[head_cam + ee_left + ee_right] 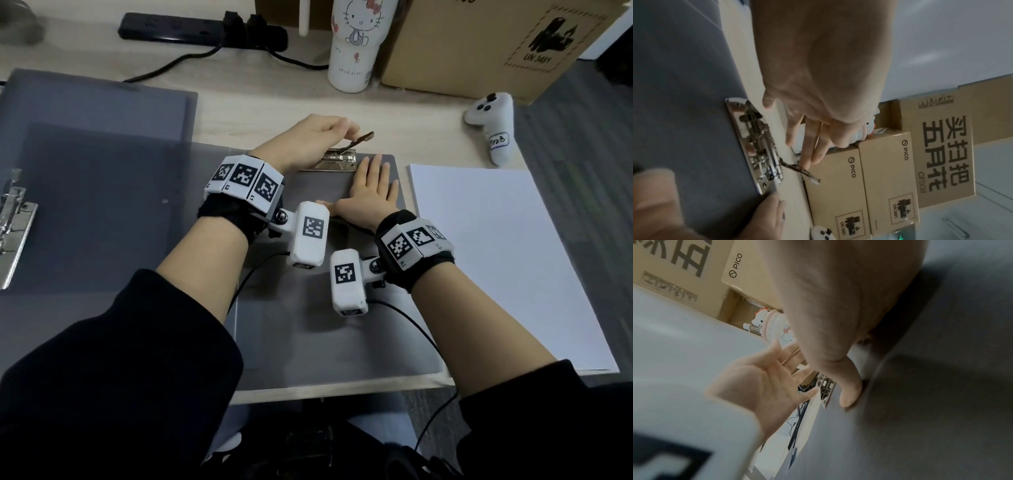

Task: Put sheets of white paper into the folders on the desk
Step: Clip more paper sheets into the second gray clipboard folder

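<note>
A grey folder (pixel 308 325) lies open in the middle of the desk, with a metal clip (pixel 337 161) at its far edge. My left hand (pixel 318 137) reaches over the clip, and its straight fingertips (pixel 807 162) touch the raised lever (pixel 803 172). My right hand (pixel 371 192) lies flat on the folder just below the clip, thumb (pixel 851 391) pressed down. A stack of white paper (pixel 496 257) lies to the right of the folder. No sheet is in either hand. A second open grey folder (pixel 85 171) with its own clip (pixel 13 222) lies at the left.
A Hello Kitty tumbler (pixel 356 44) and cardboard boxes (pixel 496 44) stand at the back. A white controller (pixel 493 123) lies beyond the paper. A black power strip (pixel 202 29) with cables is at the back left. The desk's front edge (pixel 342 390) is near me.
</note>
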Tool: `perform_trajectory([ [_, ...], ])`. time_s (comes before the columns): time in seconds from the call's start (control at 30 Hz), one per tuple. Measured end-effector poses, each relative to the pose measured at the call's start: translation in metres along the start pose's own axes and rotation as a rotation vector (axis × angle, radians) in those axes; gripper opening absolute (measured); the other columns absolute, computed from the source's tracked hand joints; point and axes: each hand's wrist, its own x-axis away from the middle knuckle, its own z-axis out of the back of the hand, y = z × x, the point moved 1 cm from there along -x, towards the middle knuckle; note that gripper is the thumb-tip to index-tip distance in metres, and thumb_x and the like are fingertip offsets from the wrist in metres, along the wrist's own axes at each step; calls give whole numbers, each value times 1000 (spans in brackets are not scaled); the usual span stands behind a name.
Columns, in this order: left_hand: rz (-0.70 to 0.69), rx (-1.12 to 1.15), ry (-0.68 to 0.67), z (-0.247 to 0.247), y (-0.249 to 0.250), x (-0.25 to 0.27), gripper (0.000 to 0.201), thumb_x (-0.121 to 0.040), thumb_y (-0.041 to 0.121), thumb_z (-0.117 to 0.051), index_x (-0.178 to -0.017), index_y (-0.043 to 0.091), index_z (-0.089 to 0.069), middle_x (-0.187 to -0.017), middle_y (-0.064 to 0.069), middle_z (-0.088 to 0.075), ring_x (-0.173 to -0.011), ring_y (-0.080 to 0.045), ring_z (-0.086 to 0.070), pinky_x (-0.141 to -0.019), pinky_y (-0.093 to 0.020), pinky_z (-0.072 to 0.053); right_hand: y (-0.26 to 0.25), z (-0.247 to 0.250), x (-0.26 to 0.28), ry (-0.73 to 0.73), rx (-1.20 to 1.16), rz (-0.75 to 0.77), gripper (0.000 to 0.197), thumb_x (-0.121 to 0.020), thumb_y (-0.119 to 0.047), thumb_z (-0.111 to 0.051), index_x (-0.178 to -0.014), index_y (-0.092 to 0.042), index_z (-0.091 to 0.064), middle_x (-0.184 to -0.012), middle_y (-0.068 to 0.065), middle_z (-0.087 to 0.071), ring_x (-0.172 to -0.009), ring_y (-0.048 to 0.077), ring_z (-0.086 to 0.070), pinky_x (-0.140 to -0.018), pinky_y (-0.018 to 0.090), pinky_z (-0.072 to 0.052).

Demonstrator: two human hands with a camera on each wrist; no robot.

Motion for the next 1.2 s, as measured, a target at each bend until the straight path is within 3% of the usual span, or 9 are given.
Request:
perform_trajectory([
  [0.17,76,-144,-71,-13,-3,-11,57,-95,57,-17,-134,29,-48,-133,16,-55,-133,-7,-38,-118,-47,-9,0,-2,-2,4,3,-1,116,-78,-68,-53,-148,-8,18,-155,9,27,-144,23,26,-116,44,15],
  [0.27,108,-284,-63,-16,-4,-14,52,-100,49,-11,-137,32,-43,-138,18,-50,-139,-10,-31,-114,-56,6,0,-2,-4,1,12,-6,116,-77,-69,-53,-148,-8,17,-155,9,27,-144,23,26,-116,43,16],
  [0.43,108,-303,-74,-18,-4,-4,54,-99,51,-7,-145,33,-29,-154,12,-28,-147,-11,-6,-115,-54,11,1,-2,-1,-1,16,9,117,-78,-66,-56,-148,-8,18,-155,8,28,-144,24,26,-116,43,15],
  [0.53,71,-216,56,-17,-7,5,52,-100,49,-11,-145,31,-31,-157,8,-21,-147,-12,3,-118,-50,6,1,0,1,-4,10,16,117,-79,-65,-56,-148,-7,17,-155,9,28,-144,24,25,-117,44,14],
  [0.73,-53,-19,317,-16,-6,29,42,-102,35,-28,-128,15,-54,-139,-3,-50,-139,-21,-32,-116,-35,-23,7,11,14,-23,-83,72,104,-84,-50,-61,-150,-8,8,-157,9,22,-146,24,19,-119,42,10],
  [0.87,-73,-12,406,-22,3,45,37,-102,29,-33,-120,12,-61,-126,-3,-61,-122,-16,-50,-97,-21,-34,22,22,35,-59,-362,164,69,-90,-34,-60,-147,-9,-28,-160,8,-5,-148,20,-4,-120,35,-7],
  [0.97,-98,11,406,-37,11,53,35,-101,27,-37,-115,10,-64,-119,-5,-65,-115,-17,-56,-99,-26,-39,37,29,59,-67,-589,170,54,-91,-25,-60,-138,-5,-44,-141,9,-46,-122,16,-49,-96,19,-39],
  [1.03,-121,30,370,-51,17,59,33,-101,23,-39,-112,6,-65,-115,-7,-67,-109,-13,-58,-98,-24,-41,49,33,77,-52,-686,183,49,-92,-22,-59,-135,-5,-47,-124,7,-58,-97,10,-57,-77,13,-43],
  [1.2,-173,42,297,-92,33,75,27,-98,19,-45,-106,6,-67,-104,-4,-68,-103,-15,-61,-95,-25,-44,89,37,117,101,-907,223,35,-91,-13,-60,-124,-4,-57,-112,13,-65,-95,19,-63,-78,13,-48],
])
